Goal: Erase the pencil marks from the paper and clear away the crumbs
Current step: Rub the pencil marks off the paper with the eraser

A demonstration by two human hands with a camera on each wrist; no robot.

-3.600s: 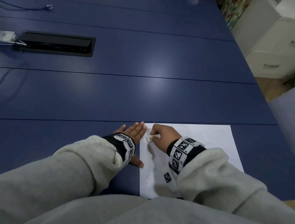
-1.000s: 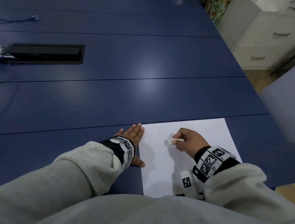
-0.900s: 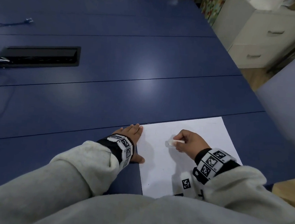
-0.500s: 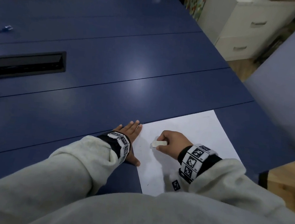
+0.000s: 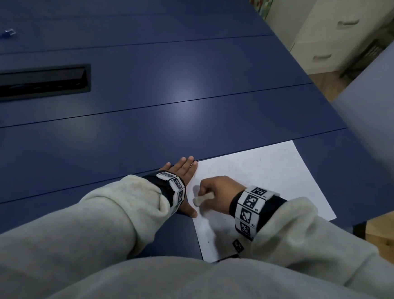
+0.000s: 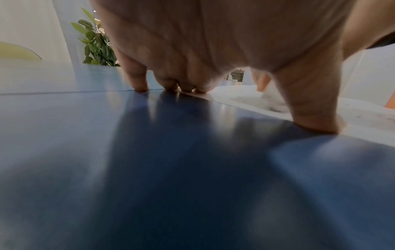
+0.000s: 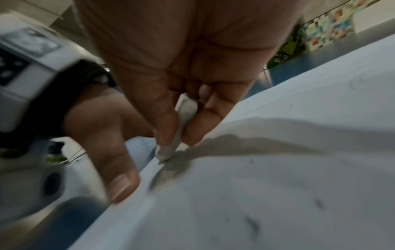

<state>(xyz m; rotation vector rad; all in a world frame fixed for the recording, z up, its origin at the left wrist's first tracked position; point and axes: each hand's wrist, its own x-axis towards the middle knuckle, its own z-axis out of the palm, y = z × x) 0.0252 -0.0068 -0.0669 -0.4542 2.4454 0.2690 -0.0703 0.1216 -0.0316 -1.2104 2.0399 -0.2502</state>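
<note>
A wide dark-blue table [image 5: 149, 86] fills the room's foreground, with pale drawer units beyond its far right corner and a black cable hatch [image 5: 36, 80] set into it well to the left of the paper. The paper [image 5: 271, 178] lies at the table's near edge. The left hand [image 5: 182, 178] lies flat just beside the paper's left edge, fingers straight and close together on the table, thumb tip touching that edge, steadying the sheet. The right hand [image 5: 218, 193] is over the paper's left half, thumb and fingers pinching a white eraser [image 5: 201, 198] whose lower tip meets the sheet close to that left edge.

Judging from this, the rubbing is under way but not finished. Faint pencil loops [image 7: 363, 82] show on the paper farther from the eraser, toward its far side, so marks there remain to be removed. Small dark crumbs [image 7: 252, 226] lie scattered on the paper nearer than the eraser, and none looks swept off, so clearing them appears still to come.
</note>
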